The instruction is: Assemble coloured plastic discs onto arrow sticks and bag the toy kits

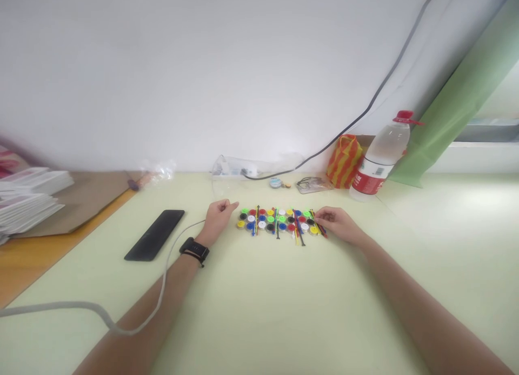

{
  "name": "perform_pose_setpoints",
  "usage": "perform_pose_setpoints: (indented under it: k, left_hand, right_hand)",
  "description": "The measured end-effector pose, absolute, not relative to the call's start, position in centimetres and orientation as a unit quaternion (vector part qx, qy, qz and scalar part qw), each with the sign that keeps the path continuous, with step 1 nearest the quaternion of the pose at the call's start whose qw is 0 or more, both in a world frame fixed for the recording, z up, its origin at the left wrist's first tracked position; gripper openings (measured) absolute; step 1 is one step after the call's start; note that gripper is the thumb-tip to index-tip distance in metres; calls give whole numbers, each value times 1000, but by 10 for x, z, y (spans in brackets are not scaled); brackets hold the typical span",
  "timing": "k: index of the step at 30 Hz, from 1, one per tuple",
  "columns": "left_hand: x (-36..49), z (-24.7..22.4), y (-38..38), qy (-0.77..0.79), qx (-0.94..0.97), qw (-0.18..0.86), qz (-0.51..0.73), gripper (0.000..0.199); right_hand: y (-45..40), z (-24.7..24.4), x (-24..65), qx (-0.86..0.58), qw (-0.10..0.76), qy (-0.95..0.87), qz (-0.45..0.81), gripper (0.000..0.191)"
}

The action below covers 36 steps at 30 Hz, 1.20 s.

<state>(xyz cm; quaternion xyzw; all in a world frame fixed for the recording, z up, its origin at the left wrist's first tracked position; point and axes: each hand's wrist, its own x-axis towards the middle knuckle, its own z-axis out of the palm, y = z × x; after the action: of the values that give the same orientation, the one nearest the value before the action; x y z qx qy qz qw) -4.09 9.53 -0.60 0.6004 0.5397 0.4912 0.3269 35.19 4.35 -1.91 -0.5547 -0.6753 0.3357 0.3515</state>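
Several small round discs (282,219) in red, white, blue, black, green and yellow lie in rows on the pale green table. Thin coloured plastic sticks (277,223) lie across the rows in several small groups. At the right end, my right hand (337,222) has thumb and fingertips pinched at a group of these sticks (323,230); which stick they grip is partly hidden. My left hand (219,219) rests just left of the discs, apart from them. Its fingers are curled in, the thumb points toward the rows, and nothing shows inside. A black watch (194,249) is on the left wrist.
A black phone (154,235) lies left of my left hand. A white cable (162,288) runs over the left forearm. Behind the discs are a power strip (233,169), a badge reel (276,183), a striped bag (344,161) and a large bottle (379,159). Stacked white boxes (32,202) stand far left.
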Motion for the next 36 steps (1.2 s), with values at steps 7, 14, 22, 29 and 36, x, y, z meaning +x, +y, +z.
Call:
perform_pose_setpoints:
  k: [7, 14, 22, 29, 36]
  left_hand:
    - [-40, -4, 94, 537, 591, 326, 506, 50]
    - [-37, 0, 90, 515, 580, 339, 532, 51]
    - [-32, 13, 87, 485, 525, 422, 558, 54]
    - [-14, 56, 57, 335, 346, 626, 614, 46]
    - [10, 83, 14, 328, 346, 617, 627, 50]
  right_hand:
    - [36, -3, 353, -552, 383, -664, 329, 47]
    - [33, 7, 350, -523, 437, -622, 385, 47]
    - [29, 17, 337, -489, 480, -612, 396, 29]
    - [18, 41, 338, -531, 322, -706, 340, 20]
    - [8, 41, 332, -560, 174, -776, 233, 19]
